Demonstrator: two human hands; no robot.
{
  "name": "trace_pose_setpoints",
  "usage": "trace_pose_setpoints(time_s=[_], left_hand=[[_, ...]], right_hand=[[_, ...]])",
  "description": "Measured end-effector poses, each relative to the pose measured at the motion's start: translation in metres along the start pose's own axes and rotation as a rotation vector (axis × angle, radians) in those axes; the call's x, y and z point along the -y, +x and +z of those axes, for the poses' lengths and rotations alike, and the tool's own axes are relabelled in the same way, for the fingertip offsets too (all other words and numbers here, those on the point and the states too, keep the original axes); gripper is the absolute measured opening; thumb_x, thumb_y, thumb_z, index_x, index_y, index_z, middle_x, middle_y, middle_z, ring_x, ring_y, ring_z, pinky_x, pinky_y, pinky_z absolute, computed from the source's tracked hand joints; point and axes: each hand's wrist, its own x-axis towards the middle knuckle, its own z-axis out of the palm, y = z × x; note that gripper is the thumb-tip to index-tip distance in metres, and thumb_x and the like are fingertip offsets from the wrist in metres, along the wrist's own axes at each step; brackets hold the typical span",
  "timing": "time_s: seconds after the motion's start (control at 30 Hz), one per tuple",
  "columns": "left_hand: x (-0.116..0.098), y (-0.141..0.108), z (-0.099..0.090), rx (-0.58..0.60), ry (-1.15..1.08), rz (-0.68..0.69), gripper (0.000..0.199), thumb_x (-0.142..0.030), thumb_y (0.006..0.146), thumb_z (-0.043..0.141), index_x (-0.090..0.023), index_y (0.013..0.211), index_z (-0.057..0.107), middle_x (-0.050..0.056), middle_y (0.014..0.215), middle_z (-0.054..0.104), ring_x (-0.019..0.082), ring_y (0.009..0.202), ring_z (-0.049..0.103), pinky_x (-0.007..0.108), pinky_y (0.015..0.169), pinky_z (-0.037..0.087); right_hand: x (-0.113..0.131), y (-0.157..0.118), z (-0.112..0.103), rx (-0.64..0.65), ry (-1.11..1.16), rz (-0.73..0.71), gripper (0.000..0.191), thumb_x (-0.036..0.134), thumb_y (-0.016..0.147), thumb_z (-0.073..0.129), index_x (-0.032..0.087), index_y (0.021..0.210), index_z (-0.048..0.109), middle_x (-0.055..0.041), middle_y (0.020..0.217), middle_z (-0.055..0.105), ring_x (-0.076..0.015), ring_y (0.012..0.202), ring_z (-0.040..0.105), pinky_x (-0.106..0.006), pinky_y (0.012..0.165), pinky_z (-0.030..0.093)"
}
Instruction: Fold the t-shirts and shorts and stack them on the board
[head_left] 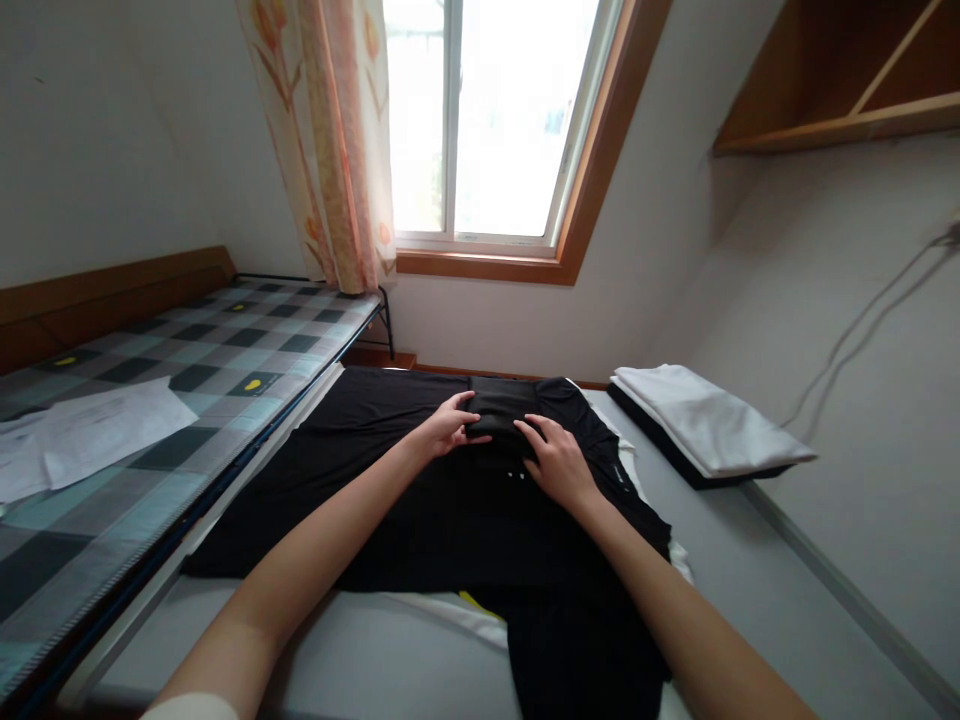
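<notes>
A black T-shirt point(420, 520) lies spread out over a pale grey surface, with one sleeve reaching toward me at the lower right. Its far sleeve point(501, 408) is folded inward on the shirt body. My left hand point(448, 425) has the left edge of that folded sleeve between its fingers. At the sleeve's right side, my right hand point(561, 462) rests on the black cloth, fingers apart and slightly bent. White cloth with a yellow strip point(480, 606) shows from under the T-shirt.
Folded white cloth point(697, 415) lies on folded black cloth point(652, 440) at the right wall. To the left is a checked mattress point(300, 342) with paper sheets point(112, 430). A curtained window point(510, 130) is ahead; a wooden shelf point(840, 135) hangs upper right.
</notes>
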Motion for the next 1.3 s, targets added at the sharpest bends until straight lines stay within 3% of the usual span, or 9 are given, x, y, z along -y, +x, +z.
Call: trace_pose_setpoints(time_s=[0.1,0.27,0.47,0.67,0.93,1.0,1.1,1.2,1.3], left_hand=[[0.006,0.000,0.001,0.030,0.089,-0.013,0.075,-0.008,0.077,0.067,-0.030,0.140,0.034,0.007,0.109,0.060,0.015,0.078,0.066,0.037,0.070,0.060],[0.017,0.001,0.004,0.047,0.266,0.009,0.069,-0.011,0.077,0.062,-0.030,0.139,0.037,0.002,0.097,0.060,0.009,0.068,0.060,0.026,0.065,0.055],[0.018,-0.003,0.006,0.006,0.367,0.087,0.069,-0.010,0.073,0.065,-0.029,0.135,0.043,0.000,0.093,0.051,0.010,0.075,0.057,0.027,0.070,0.054],[0.016,-0.001,0.000,0.031,0.438,0.116,0.070,-0.002,0.066,0.062,-0.025,0.131,0.046,-0.006,0.074,0.043,0.008,0.064,0.053,0.024,0.063,0.055],[0.021,0.010,-0.006,-0.058,0.645,0.238,0.055,-0.010,0.070,0.066,-0.020,0.123,0.053,-0.004,0.079,0.045,0.007,0.058,0.052,0.030,0.061,0.058],[0.024,0.011,-0.006,-0.110,0.773,0.350,0.050,-0.013,0.072,0.067,-0.019,0.121,0.057,0.002,0.094,0.049,0.010,0.066,0.058,0.034,0.071,0.059],[0.031,0.012,-0.008,-0.197,1.022,0.618,0.046,-0.018,0.078,0.063,-0.017,0.124,0.058,0.012,0.120,0.047,0.022,0.103,0.060,0.041,0.098,0.050],[0.040,0.013,-0.010,-0.150,1.244,0.840,0.046,-0.021,0.088,0.050,-0.019,0.134,0.052,0.013,0.139,0.043,0.026,0.132,0.042,0.043,0.114,0.034],[0.046,0.016,-0.011,-0.075,1.360,0.877,0.046,-0.021,0.093,0.039,-0.018,0.139,0.047,0.012,0.147,0.042,0.025,0.140,0.034,0.043,0.117,0.030]], right_hand=[[-0.004,-0.002,-0.001,-0.035,-0.059,0.048,0.052,0.006,0.082,0.044,0.019,0.129,0.060,-0.0147,0.135,0.054,-0.0276,0.123,0.050,-0.042,0.099,0.044],[-0.013,-0.011,0.000,0.016,-0.107,0.064,0.058,0.001,0.080,0.043,0.023,0.131,0.061,-0.0134,0.139,0.053,-0.0281,0.124,0.050,-0.044,0.100,0.045],[-0.024,-0.016,0.009,0.048,-0.087,0.010,0.066,-0.001,0.078,0.042,0.026,0.136,0.056,-0.0112,0.142,0.050,-0.0265,0.128,0.047,-0.046,0.103,0.044],[-0.032,-0.015,0.015,0.056,-0.018,-0.083,0.067,-0.002,0.078,0.038,0.025,0.136,0.056,-0.0091,0.144,0.048,-0.0226,0.132,0.043,-0.043,0.107,0.042],[-0.028,-0.015,0.011,0.088,0.019,-0.062,0.063,0.003,0.077,0.045,0.023,0.136,0.055,-0.0108,0.147,0.045,-0.0257,0.134,0.041,-0.047,0.108,0.038],[-0.023,-0.016,0.007,0.094,0.011,-0.060,0.058,0.013,0.079,0.053,0.022,0.136,0.055,-0.0119,0.149,0.043,-0.0284,0.136,0.038,-0.048,0.109,0.035],[-0.014,-0.016,0.000,0.099,0.003,-0.061,0.052,0.035,0.086,0.056,0.021,0.136,0.056,-0.0126,0.151,0.040,-0.0309,0.139,0.034,-0.051,0.112,0.028],[-0.006,-0.010,-0.001,0.100,0.004,-0.035,0.050,0.045,0.094,0.043,0.022,0.137,0.055,-0.0111,0.151,0.041,-0.0282,0.141,0.032,-0.050,0.114,0.025],[-0.003,0.006,0.004,0.127,-0.004,0.024,0.051,0.045,0.099,0.031,0.022,0.138,0.054,-0.0109,0.151,0.040,-0.0269,0.142,0.031,-0.049,0.114,0.023]])
